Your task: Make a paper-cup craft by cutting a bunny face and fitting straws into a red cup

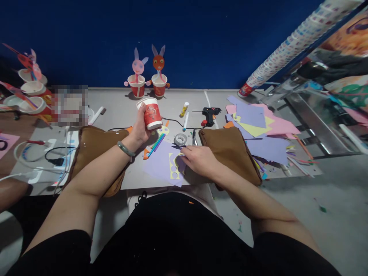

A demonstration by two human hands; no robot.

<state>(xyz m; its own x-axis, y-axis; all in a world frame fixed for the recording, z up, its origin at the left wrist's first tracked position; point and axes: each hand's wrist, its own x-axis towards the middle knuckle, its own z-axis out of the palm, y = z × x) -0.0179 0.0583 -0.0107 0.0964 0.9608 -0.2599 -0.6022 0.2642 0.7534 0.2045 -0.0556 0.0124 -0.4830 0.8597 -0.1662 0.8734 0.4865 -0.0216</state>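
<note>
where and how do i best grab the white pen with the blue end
Probably mid-barrel, from above: the white pen lies lengthwise away from you, slim and uncovered, so thumb and finger can close across its long sides.

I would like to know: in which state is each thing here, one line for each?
Red cup: tilted, gripped by left hand; inside hidden
Scissors: at right hand's fingertips; open or shut unclear
Yellow paper: cut with round holes
Tape: lying flat
Glue gun: on its side; power unclear
Marker: lying down
Rabbit cups: upright
Cup stack: nested
</note>
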